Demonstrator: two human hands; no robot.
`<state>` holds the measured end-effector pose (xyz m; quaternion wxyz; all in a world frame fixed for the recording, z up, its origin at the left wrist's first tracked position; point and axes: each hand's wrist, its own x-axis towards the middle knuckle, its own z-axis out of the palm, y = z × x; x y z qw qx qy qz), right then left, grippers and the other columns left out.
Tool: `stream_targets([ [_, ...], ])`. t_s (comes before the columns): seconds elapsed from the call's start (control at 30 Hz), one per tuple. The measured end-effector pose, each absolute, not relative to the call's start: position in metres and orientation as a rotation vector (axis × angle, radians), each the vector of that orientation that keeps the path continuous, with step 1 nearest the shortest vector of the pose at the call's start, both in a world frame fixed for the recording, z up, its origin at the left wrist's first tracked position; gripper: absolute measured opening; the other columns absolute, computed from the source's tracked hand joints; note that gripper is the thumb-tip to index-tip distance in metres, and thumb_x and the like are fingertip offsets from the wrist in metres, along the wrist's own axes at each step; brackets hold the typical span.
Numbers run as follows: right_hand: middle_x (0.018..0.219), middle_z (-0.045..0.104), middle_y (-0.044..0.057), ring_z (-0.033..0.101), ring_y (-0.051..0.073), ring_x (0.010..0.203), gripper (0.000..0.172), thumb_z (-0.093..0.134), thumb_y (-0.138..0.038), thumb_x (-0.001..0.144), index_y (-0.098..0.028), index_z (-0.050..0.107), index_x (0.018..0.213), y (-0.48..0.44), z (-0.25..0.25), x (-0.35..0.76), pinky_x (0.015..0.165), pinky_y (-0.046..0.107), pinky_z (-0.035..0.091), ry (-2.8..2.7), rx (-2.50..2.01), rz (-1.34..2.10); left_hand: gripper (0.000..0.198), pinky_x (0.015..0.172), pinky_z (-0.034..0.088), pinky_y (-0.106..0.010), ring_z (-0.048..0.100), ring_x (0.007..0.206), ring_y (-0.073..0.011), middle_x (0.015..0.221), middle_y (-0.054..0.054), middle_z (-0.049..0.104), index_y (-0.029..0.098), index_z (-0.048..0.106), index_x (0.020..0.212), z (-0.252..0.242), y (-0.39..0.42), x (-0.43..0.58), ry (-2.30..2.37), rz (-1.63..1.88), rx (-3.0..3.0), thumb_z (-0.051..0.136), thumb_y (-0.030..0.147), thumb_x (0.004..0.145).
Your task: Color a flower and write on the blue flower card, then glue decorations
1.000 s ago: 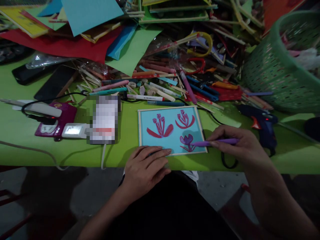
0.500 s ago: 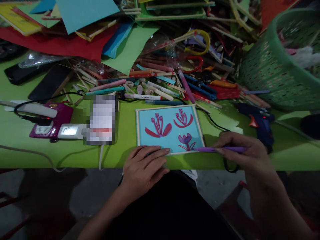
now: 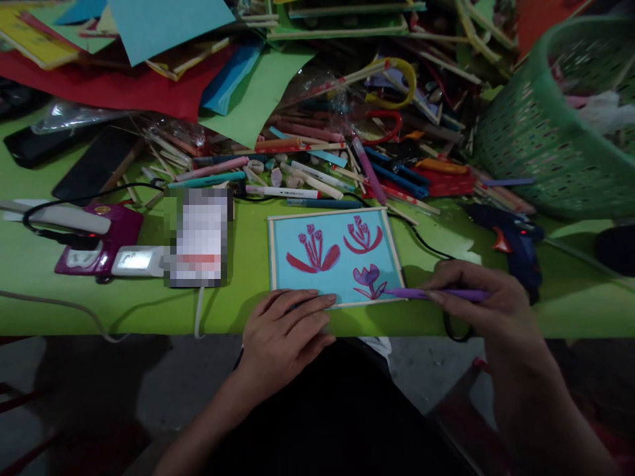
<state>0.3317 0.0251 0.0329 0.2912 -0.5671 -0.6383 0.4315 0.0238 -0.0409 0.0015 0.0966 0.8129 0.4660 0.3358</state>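
A light-blue card (image 3: 307, 225) framed with thin wooden sticks lies near the table's front edge. Three flowers in red and purple are drawn on it. My right hand (image 3: 483, 301) pinches a slim purple marker (image 3: 414, 293), held nearly level. Its tip meets the right leaf of the purple tulip (image 3: 366, 277) at the card's lower right. Across the lower left edge of the card rests my left hand (image 3: 290, 330), fingers stretched out and covering part of the frame there.
A hot glue gun (image 3: 516, 241) lies to the right, below a green basket (image 3: 540, 139). Markers, sticks and scissors are heaped behind the card. On the left are a phone (image 3: 201, 235) and a purple power strip (image 3: 119, 225) with cables.
The marker's tip has moved slightly up along the tulip's right leaf. My left hand keeps its place on the card.
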Motion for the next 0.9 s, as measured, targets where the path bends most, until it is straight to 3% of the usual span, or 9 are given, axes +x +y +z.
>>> stream_targets([
  [0.17,0.064,0.062,-0.002,0.048,0.012,0.055,0.016,0.080,-0.037,0.078,-0.023,0.073,0.074,0.0252,0.0334,0.3307,0.049,0.027,0.030,-1.717,-1.530,1.216,0.010,0.095,0.049,-0.036,0.070,0.107,-0.0184,0.117,0.001,0.078,0.023,0.069,0.097,0.0019,-0.0413,0.0239,1.385,0.989,2.413,0.064,0.032,0.095],
  [0.9,0.066,0.062,-0.001,0.050,0.014,0.057,0.013,0.080,-0.034,0.078,-0.024,0.072,0.074,0.0229,0.0292,0.3302,0.052,0.029,0.034,-1.652,-1.556,1.018,0.010,0.095,0.049,-0.036,0.070,0.107,-0.0185,0.115,0.001,0.079,0.024,0.069,0.097,0.0028,-0.0406,0.0241,1.388,0.992,2.406,0.065,0.032,0.094],
])
